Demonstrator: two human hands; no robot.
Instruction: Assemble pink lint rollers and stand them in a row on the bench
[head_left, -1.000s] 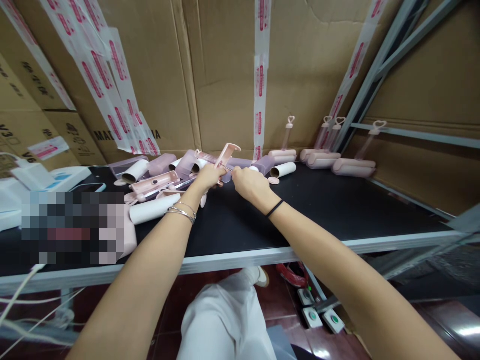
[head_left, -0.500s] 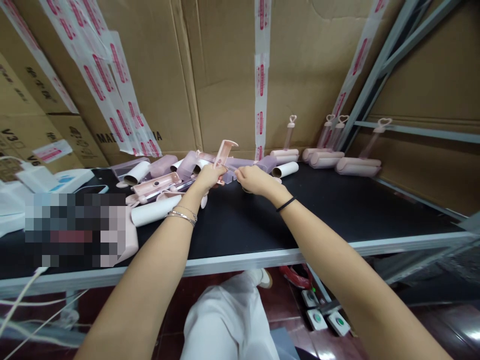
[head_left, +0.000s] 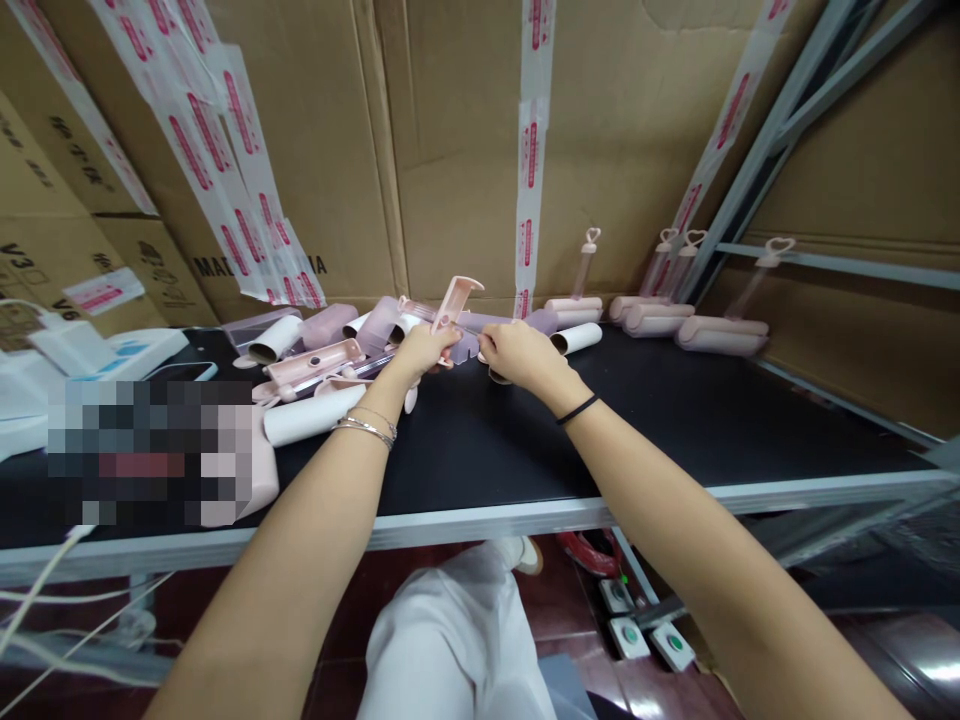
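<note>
My left hand (head_left: 422,352) is closed around a pink plastic lint-roller holder (head_left: 454,300) that tilts up out of the fingers. My right hand (head_left: 517,355) is closed in a pinch just to its right, touching the holder's thin clear handle part; what the fingers grip is too small to make out. Both hands hover over the far middle of the black tabletop (head_left: 675,420). A pile of pink and lilac holder parts (head_left: 315,362) and white paper rolls (head_left: 311,413) lies left of my left hand. Another white roll (head_left: 577,338) lies right of my right hand.
Assembled pink lint rollers (head_left: 720,333) with heart-topped handles stand along the back right, against cardboard boxes (head_left: 450,150). White boxes and a phone (head_left: 180,372) sit at the left. A grey metal frame (head_left: 787,110) rises at right. My white-trousered legs (head_left: 450,640) are under the table edge.
My right hand has shifted slightly right and up along the holder, staying pinched at it. My left hand keeps its grip. The view has drifted a little.
</note>
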